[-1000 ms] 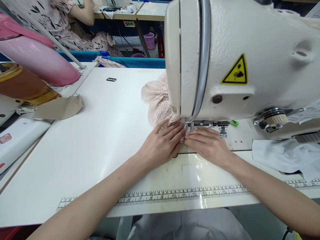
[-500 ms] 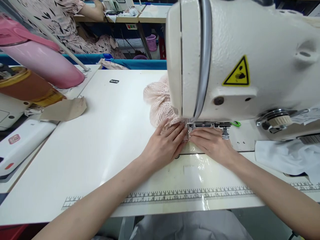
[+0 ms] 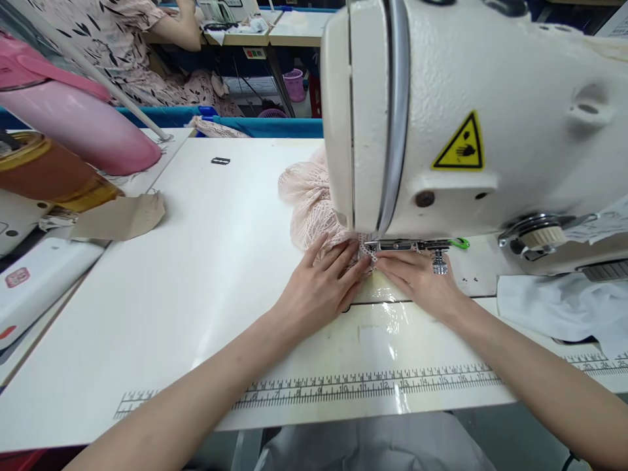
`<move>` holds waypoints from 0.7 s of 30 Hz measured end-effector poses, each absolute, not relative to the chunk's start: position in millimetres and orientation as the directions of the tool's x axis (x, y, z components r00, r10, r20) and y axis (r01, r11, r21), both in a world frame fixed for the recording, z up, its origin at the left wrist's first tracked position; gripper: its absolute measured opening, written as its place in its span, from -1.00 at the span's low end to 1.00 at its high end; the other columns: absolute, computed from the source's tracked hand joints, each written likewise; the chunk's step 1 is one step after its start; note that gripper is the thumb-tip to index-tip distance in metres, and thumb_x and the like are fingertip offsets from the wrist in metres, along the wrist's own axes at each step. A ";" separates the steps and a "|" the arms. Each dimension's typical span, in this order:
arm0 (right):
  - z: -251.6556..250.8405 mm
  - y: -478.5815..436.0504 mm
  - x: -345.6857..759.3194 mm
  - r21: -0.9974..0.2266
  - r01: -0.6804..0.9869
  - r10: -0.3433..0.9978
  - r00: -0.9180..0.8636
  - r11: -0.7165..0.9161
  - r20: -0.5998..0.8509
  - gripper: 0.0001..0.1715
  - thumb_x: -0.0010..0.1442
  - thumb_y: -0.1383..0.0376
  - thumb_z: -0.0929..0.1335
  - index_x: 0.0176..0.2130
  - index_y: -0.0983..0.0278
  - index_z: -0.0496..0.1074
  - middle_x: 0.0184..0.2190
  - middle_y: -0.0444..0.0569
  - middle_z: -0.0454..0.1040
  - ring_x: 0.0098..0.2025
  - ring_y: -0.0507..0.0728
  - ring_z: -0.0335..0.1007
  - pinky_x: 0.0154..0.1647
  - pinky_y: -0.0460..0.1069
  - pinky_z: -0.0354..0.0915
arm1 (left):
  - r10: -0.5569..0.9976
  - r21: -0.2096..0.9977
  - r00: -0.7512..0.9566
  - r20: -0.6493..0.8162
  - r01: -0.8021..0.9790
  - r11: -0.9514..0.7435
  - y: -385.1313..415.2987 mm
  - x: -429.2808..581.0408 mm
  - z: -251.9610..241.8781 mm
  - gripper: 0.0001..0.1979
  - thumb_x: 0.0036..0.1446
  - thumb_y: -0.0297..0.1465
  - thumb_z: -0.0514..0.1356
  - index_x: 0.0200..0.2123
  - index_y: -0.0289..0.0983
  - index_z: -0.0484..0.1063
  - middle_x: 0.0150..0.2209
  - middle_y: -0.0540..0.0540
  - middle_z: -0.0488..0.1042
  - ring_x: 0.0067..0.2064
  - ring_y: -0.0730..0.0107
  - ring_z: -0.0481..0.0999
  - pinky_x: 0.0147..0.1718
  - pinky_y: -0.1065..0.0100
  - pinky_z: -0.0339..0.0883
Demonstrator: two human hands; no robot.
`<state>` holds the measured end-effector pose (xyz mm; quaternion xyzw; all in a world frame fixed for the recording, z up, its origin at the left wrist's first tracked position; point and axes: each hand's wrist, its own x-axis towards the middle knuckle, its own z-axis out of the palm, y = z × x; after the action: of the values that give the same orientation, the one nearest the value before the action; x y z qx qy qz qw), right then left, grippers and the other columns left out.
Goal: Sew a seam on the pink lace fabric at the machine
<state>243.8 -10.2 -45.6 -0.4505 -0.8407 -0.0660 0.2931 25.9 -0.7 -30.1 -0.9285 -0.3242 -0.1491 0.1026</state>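
Pale pink lace fabric (image 3: 311,209) lies bunched left of and beneath the head of a white sewing machine (image 3: 456,85). My left hand (image 3: 321,281) rests flat on the lace, its fingers spread and their tips close to the needle area. My right hand (image 3: 422,278) lies low on the machine bed with fingers stretched out, tips at the lace edge. A metal guide attachment (image 3: 402,245) by the presser foot partly covers the right fingers. Under the machine head the lace is hidden.
A thread clipper-like black piece (image 3: 220,161) lies on the white table (image 3: 210,261). Left stand a pink bottle (image 3: 83,118), a brown tape roll (image 3: 53,170) and a white device (image 3: 49,281). White cloth (image 3: 554,304) lies right. A printed ruler (image 3: 343,391) runs along the front edge. Another person (image 3: 118,52) sits beyond.
The view has shifted slightly. My left fingertips have slid a little to the right along the lace near the needle; my right fingertips have shifted slightly on the bed.
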 end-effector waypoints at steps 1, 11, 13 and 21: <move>-46.0 -9.9 243.8 -0.156 0.791 0.712 -0.421 0.591 0.562 -0.78 0.34 0.36 0.29 -0.21 0.14 0.53 -0.13 -0.20 0.56 -0.26 0.06 0.49 -0.19 0.02 0.36 | 0.574 -0.096 0.745 0.339 0.634 -0.767 -0.9 26.0 -30.2 -0.65 0.34 -0.34 0.03 0.12 -0.30 0.38 0.09 -0.24 0.46 0.17 0.05 0.41 0.20 -0.12 0.20; -54.6 -3.8 247.2 -0.168 0.803 0.712 -0.385 0.572 0.587 -0.79 0.37 0.27 0.29 -0.19 0.09 0.54 -0.26 -0.15 0.57 -0.24 0.08 0.48 -0.20 0.00 0.33 | 0.592 -0.085 0.733 0.336 0.650 -0.756 -0.9 26.9 -32.6 -0.61 0.34 -0.31 0.03 0.17 -0.29 0.33 0.11 -0.27 0.44 0.18 0.00 0.39 0.21 -0.19 0.15; -52.9 -4.1 247.2 -0.165 0.803 0.712 -0.387 0.573 0.586 -0.78 0.37 0.29 0.29 -0.19 0.08 0.53 -0.25 -0.18 0.57 -0.22 0.08 0.48 -0.23 -0.01 0.31 | 0.575 -0.107 0.739 0.351 0.642 -0.759 -2.3 27.5 -31.9 -0.62 0.33 -0.33 0.05 0.16 -0.29 0.34 0.13 -0.25 0.42 0.19 0.03 0.38 0.20 -0.15 0.17; -48.1 -15.7 249.5 -0.061 0.815 0.705 -0.457 0.576 0.542 -0.77 0.39 0.25 0.27 -0.15 0.18 0.53 -0.09 -0.14 0.54 -0.25 0.08 0.47 -0.15 0.07 0.24 | 0.449 -0.135 0.826 0.341 0.516 -0.846 -8.2 25.6 -34.5 -0.57 0.29 -0.56 0.03 0.22 -0.45 0.23 0.21 -0.26 0.32 0.22 0.17 0.35 0.18 0.15 0.30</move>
<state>249.5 -15.7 -48.1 -0.4484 -0.8473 -0.1040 0.2649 25.6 -8.2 -34.5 -0.9490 -0.2541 -0.1501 0.1113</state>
